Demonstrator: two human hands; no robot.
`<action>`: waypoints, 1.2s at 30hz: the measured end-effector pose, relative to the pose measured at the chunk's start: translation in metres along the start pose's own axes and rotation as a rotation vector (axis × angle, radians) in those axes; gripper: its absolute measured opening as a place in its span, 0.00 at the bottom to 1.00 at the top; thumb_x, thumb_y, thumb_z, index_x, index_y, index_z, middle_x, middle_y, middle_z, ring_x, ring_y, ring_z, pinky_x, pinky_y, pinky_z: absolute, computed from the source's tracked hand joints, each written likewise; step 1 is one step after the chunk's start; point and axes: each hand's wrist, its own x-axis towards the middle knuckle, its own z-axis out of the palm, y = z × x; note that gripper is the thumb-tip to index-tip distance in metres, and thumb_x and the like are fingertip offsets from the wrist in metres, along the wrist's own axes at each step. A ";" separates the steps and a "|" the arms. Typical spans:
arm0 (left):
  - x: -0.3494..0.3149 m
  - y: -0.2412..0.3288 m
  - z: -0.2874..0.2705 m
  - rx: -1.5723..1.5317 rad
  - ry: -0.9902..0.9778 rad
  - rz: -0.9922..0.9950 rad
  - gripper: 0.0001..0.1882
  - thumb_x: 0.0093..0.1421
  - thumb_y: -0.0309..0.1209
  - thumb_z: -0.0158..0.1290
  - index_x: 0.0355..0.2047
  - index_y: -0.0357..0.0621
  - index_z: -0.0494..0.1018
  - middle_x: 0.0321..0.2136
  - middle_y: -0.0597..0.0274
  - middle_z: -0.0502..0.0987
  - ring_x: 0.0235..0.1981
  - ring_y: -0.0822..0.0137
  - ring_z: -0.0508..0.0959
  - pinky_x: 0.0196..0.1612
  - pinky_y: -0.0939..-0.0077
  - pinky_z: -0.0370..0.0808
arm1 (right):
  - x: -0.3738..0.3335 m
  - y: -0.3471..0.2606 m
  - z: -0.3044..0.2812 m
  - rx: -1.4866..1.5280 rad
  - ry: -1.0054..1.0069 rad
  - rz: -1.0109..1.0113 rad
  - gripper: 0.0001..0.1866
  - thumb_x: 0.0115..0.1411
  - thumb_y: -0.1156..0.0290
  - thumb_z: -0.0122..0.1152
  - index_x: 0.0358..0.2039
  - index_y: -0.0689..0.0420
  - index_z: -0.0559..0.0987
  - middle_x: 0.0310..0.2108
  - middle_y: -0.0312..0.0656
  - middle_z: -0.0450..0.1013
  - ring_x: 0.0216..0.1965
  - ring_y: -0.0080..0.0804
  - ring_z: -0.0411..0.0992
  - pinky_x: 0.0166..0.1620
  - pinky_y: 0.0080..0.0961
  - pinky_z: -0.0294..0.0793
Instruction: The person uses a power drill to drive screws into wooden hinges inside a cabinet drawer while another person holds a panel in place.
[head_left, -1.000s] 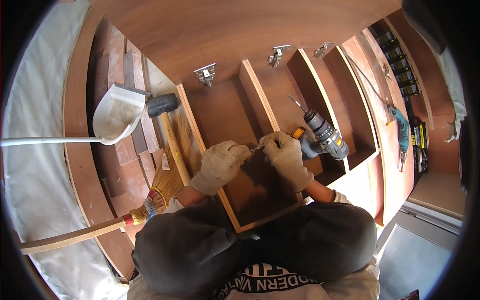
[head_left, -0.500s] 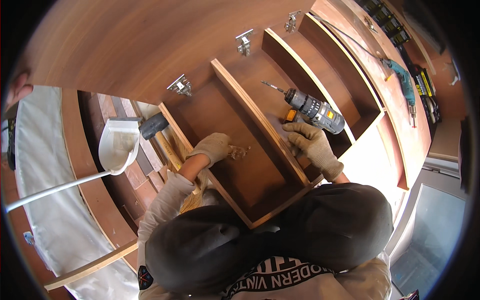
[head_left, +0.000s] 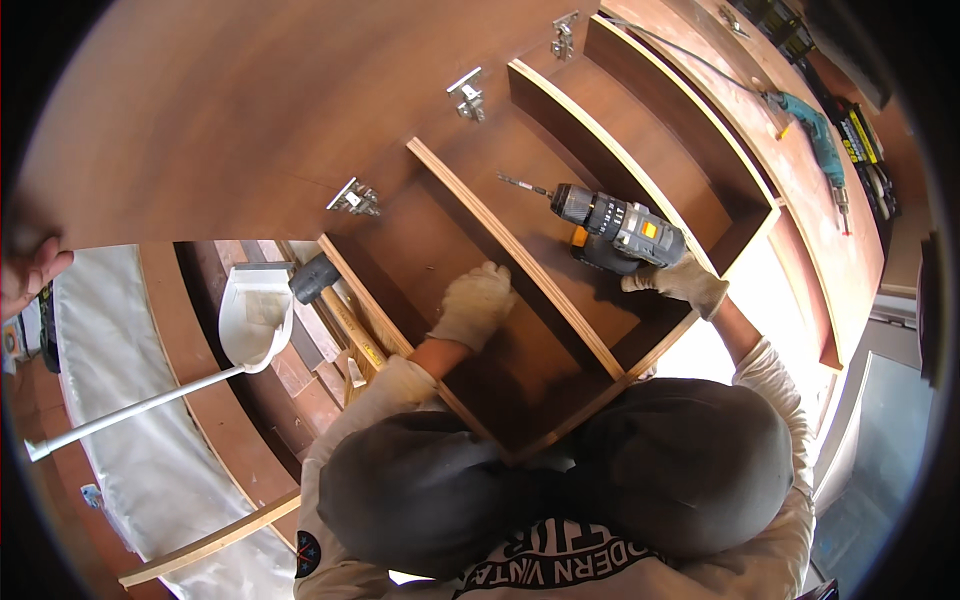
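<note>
Gripping the handle of a grey and yellow cordless drill (head_left: 618, 225), the gloved right hand (head_left: 680, 282) has its fingers curled shut around it, bit lying on the brown plywood cabinet panel (head_left: 470, 240). Left gloved hand (head_left: 474, 304) rests loosely curled against the upright pale-edged plywood divider (head_left: 510, 255), holding nothing I can see, with a white plastic dustpan (head_left: 255, 312) off to its left.
</note>
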 end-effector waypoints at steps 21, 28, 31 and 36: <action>-0.006 -0.058 -0.071 0.080 -0.106 -0.051 0.12 0.63 0.38 0.54 0.38 0.46 0.82 0.36 0.52 0.84 0.42 0.48 0.84 0.46 0.54 0.80 | 0.012 0.021 0.032 0.214 0.114 -0.296 0.22 0.58 0.66 0.76 0.52 0.56 0.81 0.44 0.41 0.83 0.45 0.30 0.81 0.53 0.30 0.79; -0.032 -0.048 -0.074 0.333 -0.329 0.237 0.11 0.62 0.32 0.54 0.42 0.42 0.81 0.43 0.53 0.81 0.46 0.50 0.84 0.47 0.56 0.82 | -0.043 -0.040 0.021 0.527 0.204 -0.260 0.31 0.53 0.76 0.76 0.58 0.56 0.77 0.51 0.38 0.78 0.53 0.32 0.76 0.57 0.33 0.77; -0.022 -0.030 -0.034 0.040 -0.310 0.037 0.14 0.66 0.36 0.53 0.43 0.40 0.80 0.44 0.52 0.80 0.47 0.49 0.83 0.48 0.54 0.81 | -0.056 -0.071 0.014 0.551 0.212 -0.410 0.34 0.55 0.70 0.77 0.61 0.57 0.74 0.44 0.36 0.75 0.50 0.34 0.74 0.59 0.37 0.74; -0.001 0.002 0.020 -0.028 -0.055 -0.071 0.18 0.67 0.39 0.53 0.45 0.34 0.78 0.46 0.50 0.80 0.46 0.48 0.83 0.48 0.53 0.81 | -0.055 -0.081 0.000 0.696 0.171 -0.586 0.46 0.54 0.60 0.81 0.66 0.62 0.64 0.37 0.37 0.72 0.46 0.39 0.74 0.56 0.38 0.75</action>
